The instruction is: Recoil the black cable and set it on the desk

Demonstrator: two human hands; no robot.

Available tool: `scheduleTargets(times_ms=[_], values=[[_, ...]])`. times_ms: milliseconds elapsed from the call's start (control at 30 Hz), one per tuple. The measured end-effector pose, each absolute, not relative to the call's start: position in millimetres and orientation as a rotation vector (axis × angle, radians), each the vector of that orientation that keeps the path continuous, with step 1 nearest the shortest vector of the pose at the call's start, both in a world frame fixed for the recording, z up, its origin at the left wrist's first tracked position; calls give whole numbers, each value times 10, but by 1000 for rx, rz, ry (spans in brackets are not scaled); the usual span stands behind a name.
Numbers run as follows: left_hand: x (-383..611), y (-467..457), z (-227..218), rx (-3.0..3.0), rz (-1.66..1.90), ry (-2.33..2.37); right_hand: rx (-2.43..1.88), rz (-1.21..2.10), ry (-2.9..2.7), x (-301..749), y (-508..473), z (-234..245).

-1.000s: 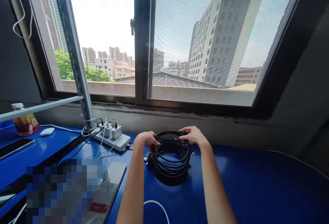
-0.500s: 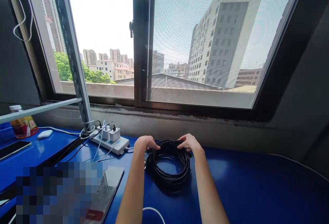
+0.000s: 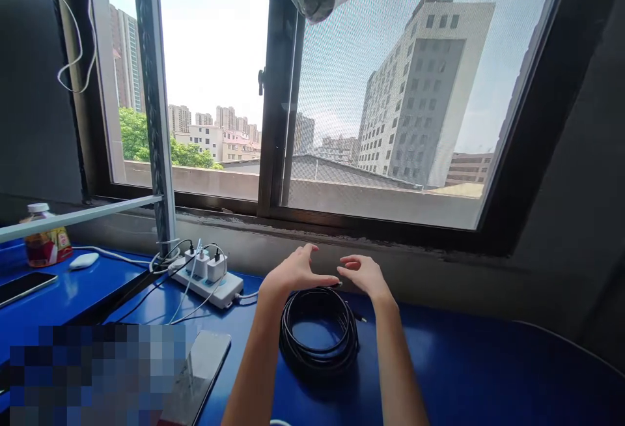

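A coil of black cable [image 3: 318,335] lies flat on the blue table [image 3: 478,374] in front of the window. My left hand [image 3: 291,272] hovers just above the coil's far left rim, fingers spread and holding nothing. My right hand [image 3: 365,274] hovers over the far right rim, fingers loosely apart, also holding nothing. A short loose end of the cable with a plug [image 3: 360,316] pokes out to the right of the coil.
A white power strip [image 3: 206,273] with chargers and cords sits left of the coil. A phone [image 3: 198,374] lies near the front, another phone [image 3: 22,284], a white mouse [image 3: 84,260] and a bottle [image 3: 43,241] at far left. A thin white cable [image 3: 566,341] runs at right.
Both hands have let go of the cable coil and lifted slightly, fingers opening. The coil now rests flat on the table. The camera has tilted upward.
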State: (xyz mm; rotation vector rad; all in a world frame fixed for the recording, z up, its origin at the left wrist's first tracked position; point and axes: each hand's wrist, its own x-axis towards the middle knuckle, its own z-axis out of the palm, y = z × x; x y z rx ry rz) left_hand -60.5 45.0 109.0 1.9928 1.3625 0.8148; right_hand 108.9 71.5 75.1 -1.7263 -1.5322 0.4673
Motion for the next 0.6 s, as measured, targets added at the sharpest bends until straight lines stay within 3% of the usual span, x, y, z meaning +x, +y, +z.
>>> scheduleTargets(times_ms=[167,400,600], values=[[-303,153,1209,2188,748,1032,-1607,280,-1459,946,550,927],[-223,89,1228,2327,708,1029,-1576,228,-1468,831,372,1014],[-277,68,1284,2373,915,990,-1559,252,-1476,831,382,1031]])
